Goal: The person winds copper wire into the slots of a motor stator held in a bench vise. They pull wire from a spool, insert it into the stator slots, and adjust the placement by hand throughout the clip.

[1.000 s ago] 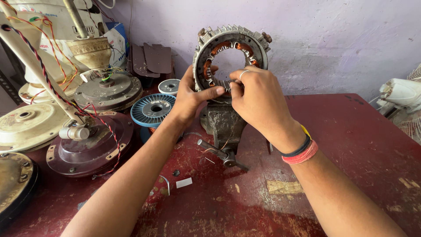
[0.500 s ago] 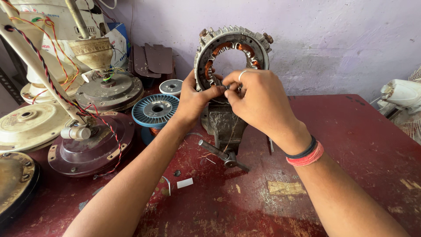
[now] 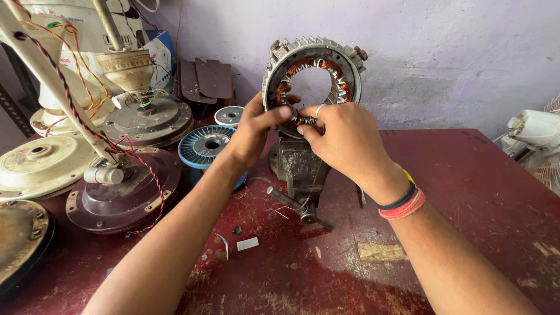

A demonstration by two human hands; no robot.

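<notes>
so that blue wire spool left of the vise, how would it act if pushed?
The blue wire spool lies flat on its wide flange, so it would likely slide rather than roll. Probably heavy for its size if full of wire. The worn red table looks rough, so it may drag.

Pale lilac plastered wall (image 3: 455, 52) behind, scuffed and stained, evenly lit by soft daylight. Dark red painted table (image 3: 466, 175) in front, chipped and scratched, bare patches showing. Ceiling fan housings (image 3: 125, 192) crowded along the left edge; white fan part (image 3: 534, 128) at far right.
</notes>
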